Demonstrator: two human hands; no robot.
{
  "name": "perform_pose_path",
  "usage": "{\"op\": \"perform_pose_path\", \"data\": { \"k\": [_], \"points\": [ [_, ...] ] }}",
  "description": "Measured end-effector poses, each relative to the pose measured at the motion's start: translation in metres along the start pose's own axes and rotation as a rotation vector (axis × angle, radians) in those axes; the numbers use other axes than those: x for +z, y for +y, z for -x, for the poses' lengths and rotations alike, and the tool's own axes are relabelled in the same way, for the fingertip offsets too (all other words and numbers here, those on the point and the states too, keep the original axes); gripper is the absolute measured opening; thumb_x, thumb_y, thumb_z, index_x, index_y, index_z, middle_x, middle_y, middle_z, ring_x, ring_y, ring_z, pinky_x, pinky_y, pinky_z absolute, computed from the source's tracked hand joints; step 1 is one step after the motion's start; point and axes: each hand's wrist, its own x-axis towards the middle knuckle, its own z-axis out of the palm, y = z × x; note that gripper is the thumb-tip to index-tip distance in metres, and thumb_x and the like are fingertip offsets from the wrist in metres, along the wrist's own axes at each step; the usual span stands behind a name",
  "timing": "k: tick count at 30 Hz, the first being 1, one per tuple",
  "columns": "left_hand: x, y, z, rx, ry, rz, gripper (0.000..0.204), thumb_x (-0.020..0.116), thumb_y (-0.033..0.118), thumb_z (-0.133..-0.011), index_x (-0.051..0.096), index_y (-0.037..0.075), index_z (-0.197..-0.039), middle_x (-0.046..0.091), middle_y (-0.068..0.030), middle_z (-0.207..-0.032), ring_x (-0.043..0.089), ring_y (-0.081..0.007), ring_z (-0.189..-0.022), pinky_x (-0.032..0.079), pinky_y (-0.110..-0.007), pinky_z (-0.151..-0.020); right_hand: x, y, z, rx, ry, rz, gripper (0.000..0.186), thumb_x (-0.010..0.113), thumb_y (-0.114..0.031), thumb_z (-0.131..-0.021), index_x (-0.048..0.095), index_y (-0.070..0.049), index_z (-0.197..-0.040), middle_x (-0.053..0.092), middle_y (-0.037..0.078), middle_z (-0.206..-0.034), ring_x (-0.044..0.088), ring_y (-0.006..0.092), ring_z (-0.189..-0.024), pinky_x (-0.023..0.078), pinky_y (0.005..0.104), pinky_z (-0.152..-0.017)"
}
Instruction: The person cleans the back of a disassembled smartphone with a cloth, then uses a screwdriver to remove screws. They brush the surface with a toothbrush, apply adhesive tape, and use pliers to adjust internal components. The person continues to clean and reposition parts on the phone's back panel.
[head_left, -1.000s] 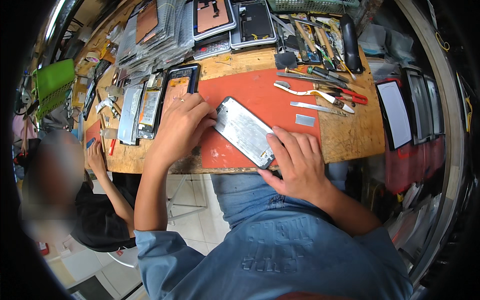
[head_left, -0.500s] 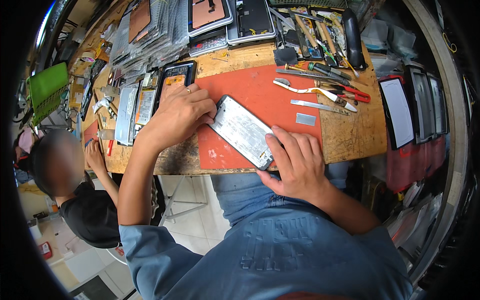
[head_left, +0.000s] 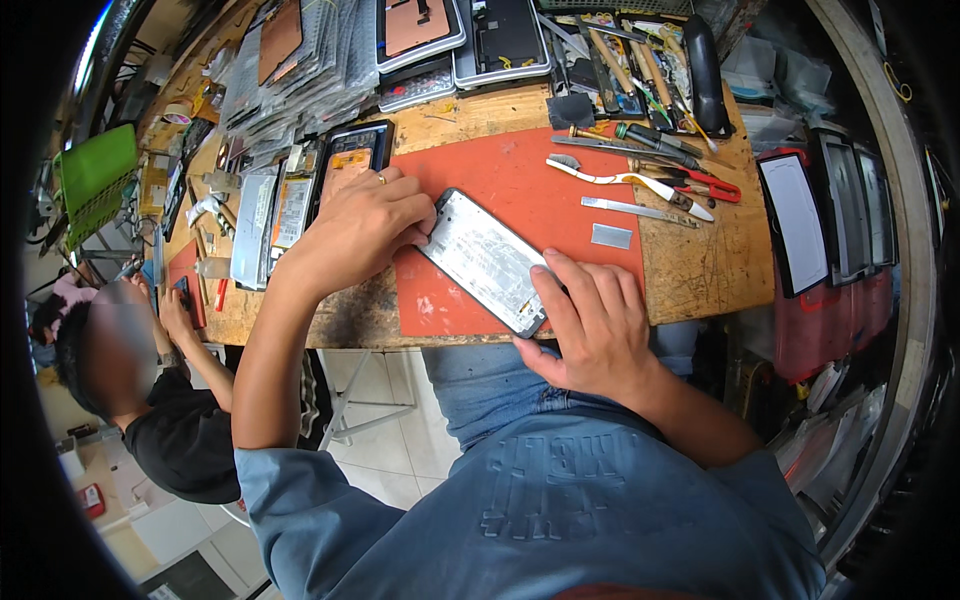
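Observation:
A phone screen (head_left: 485, 262) lies slantwise on the orange-red mat (head_left: 450, 165), its scratched silvery back facing up inside a thin black rim. At its upper left edge, my left hand (head_left: 365, 225), with a ring on one finger, is closed in a pinch. What those fingertips hold, if anything, is hidden. My right hand (head_left: 600, 325) grips the lower right end, thumb at the near corner and fingers over the right edge. Right of the screen on the mat is a small grey rectangular piece (head_left: 611, 236).
Right of the mat lie a white toothbrush (head_left: 630, 182), a flat metal blade (head_left: 625, 207) and red-handled pliers (head_left: 715, 185). Opened phones (head_left: 350, 155) sit left; bagged panels (head_left: 300, 80) and tablet housings (head_left: 500, 45) are stacked behind. A person (head_left: 185, 430) works at far left.
My hands and the phone screen have barely moved. At the left, the other person's arms have shifted, and both forearms now show over the table.

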Motion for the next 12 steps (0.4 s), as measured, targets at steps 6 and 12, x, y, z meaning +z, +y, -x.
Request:
{"op": "perform_pose_path", "data": {
  "k": [6, 12],
  "points": [
    [0.005, 0.000, 0.004, -0.003, 0.002, -0.061, 0.015, 0.080, 0.009, -0.089, 0.067, 0.008, -0.098, 0.064, -0.0067, -0.097, 0.063, -0.0301, -0.101, 0.043, -0.046, -0.091, 0.000, 0.000, 0.000, -0.003, -0.004, 0.004, 0.072, 0.088, -0.044, -0.081, 0.070, 0.000, -0.135, 0.067, 0.020, -0.142, 0.064, 0.0308, -0.109, 0.050, 0.0452, -0.096],
    [0.010, 0.014, 0.013, 0.024, 0.042, -0.245, 0.015, 0.075, 0.006, -0.090, 0.065, 0.010, -0.100, 0.062, -0.0107, -0.097, 0.062, -0.0326, -0.102, 0.045, -0.048, -0.099, -0.001, 0.000, 0.001, 0.019, -0.027, -0.029, 0.076, 0.090, -0.045, -0.079, 0.068, 0.000, -0.137, 0.066, 0.020, -0.144, 0.064, 0.0314, -0.110, 0.049, 0.0461, -0.098]
  ]
}}
